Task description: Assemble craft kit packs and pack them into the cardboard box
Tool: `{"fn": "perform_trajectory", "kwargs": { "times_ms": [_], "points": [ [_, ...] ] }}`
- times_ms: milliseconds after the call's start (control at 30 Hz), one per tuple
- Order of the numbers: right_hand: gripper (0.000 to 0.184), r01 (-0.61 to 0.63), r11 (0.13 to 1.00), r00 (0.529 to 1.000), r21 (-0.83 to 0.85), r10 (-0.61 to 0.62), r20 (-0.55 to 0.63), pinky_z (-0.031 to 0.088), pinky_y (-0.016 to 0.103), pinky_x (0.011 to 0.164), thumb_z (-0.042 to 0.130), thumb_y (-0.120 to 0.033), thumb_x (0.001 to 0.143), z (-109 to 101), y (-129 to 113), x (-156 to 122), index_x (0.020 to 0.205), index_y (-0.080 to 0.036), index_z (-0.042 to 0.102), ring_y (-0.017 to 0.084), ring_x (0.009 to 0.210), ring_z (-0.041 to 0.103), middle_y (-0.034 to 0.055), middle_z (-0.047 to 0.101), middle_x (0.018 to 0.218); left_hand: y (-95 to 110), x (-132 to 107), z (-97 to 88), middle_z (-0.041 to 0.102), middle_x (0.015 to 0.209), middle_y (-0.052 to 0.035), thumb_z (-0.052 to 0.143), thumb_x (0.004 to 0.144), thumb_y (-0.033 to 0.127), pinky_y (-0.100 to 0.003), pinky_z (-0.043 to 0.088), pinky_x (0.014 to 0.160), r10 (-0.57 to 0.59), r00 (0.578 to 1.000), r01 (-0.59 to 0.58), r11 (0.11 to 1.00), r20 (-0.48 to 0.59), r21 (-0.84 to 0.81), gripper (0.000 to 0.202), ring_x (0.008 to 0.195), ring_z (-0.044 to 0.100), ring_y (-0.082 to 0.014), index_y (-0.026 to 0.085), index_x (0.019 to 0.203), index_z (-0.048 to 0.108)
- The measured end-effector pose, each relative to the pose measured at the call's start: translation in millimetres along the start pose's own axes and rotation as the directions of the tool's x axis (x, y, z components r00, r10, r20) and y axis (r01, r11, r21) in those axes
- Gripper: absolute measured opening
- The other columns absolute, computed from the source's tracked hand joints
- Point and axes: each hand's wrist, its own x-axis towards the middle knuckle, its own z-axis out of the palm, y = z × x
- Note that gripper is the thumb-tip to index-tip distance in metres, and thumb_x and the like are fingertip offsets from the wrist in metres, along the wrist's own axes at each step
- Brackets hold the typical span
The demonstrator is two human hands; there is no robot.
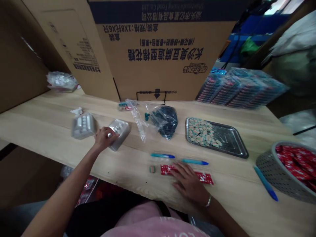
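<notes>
My left hand point(105, 138) is closed, its fingers bent over the left edge of a stack of clear plastic trays point(123, 130). A second stack of clear trays point(84, 126) sits to the left of it. My right hand point(189, 182) lies with fingers stretched out across the red packets with white spots point(204, 178), which form a row on the table. To the left of that row is a small green-edged piece point(152, 169). Beyond the packets lie a blue pen-shaped item point(162, 155) and another blue pen-shaped item point(195, 161).
A clear bag of dark green pieces point(165, 121) lies mid-table. Right of it is a metal tray point(229, 138) of small flat pieces. A grey basket point(269, 164) holds red packets. A large cardboard box point(163, 75) and stacked wrapped packs point(239, 89) stand behind.
</notes>
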Motion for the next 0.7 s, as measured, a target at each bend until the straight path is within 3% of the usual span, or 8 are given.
{"fn": "perform_trajectory", "kwargs": {
  "times_ms": [167,333,467,567,700],
  "points": [
    [0.032,0.043,0.998,0.998,0.054,-0.04,-0.051,0.039,0.051,0.097,0.051,-0.03,0.089,-6.9,1.4,22.6,0.118,-0.018,0.06,0.028,0.12,0.046,0.0124,0.056,0.128,5.2,-5.2,-1.6,0.062,0.103,-0.005,0.06,0.077,0.04,-0.033,0.038,0.08,-0.029,0.999,0.028,0.998,0.013,0.05,0.021,0.086,0.054,-0.0189,0.021,0.078,0.069],
    [0.018,0.198,0.968,0.979,0.156,-0.187,-0.078,0.04,0.048,0.097,0.053,-0.021,0.088,-8.2,-29.8,87.8,0.101,-0.018,0.064,0.027,0.117,0.048,0.01,0.061,0.119,10.9,-7.4,-3.7,0.062,0.104,-0.0056,0.06,0.078,0.039,-0.035,0.039,0.082,-0.041,0.998,0.036,0.995,0.042,0.097,0.02,0.092,0.055,-0.0215,0.021,0.081,0.069],
    [0.014,0.295,0.934,0.955,0.203,-0.288,-0.065,0.041,0.047,0.097,0.059,-0.018,0.084,-10.0,-48.2,149.2,0.096,-0.016,0.065,0.027,0.116,0.048,0.0106,0.06,0.119,17.7,-8.7,-2.1,0.062,0.105,-0.0075,0.053,0.082,0.033,-0.038,0.04,0.082,0.047,0.997,-0.055,0.991,0.068,0.118,0.019,0.098,0.054,-0.0259,0.022,0.083,0.068],
    [0.023,0.3,0.917,0.954,0.263,-0.295,-0.057,0.04,0.044,0.1,0.058,-0.018,0.084,-5.1,-56.1,200.9,0.106,-0.015,0.064,0.026,0.118,0.048,0.0116,0.056,0.125,15.9,-4.8,0.1,0.063,0.093,-0.0086,0.052,0.082,0.027,-0.037,0.041,0.082,0.132,0.988,-0.136,0.99,0.077,0.048,0.018,0.092,0.055,-0.0233,0.019,0.076,0.067],
    [0.045,0.152,0.935,0.988,0.32,-0.153,-0.022,0.036,0.04,0.106,0.056,-0.016,0.085,14.9,-65.2,260.1,0.129,-0.009,0.049,0.025,0.127,0.041,0.0165,0.044,0.138,3.0,3.4,2.2,0.062,0.085,-0.0062,0.06,0.078,0.03,-0.031,0.043,0.08,0.191,0.98,-0.189,0.981,0.047,-0.053,0.015,0.084,0.056,-0.0174,0.017,0.073,0.065]
  ]
}}
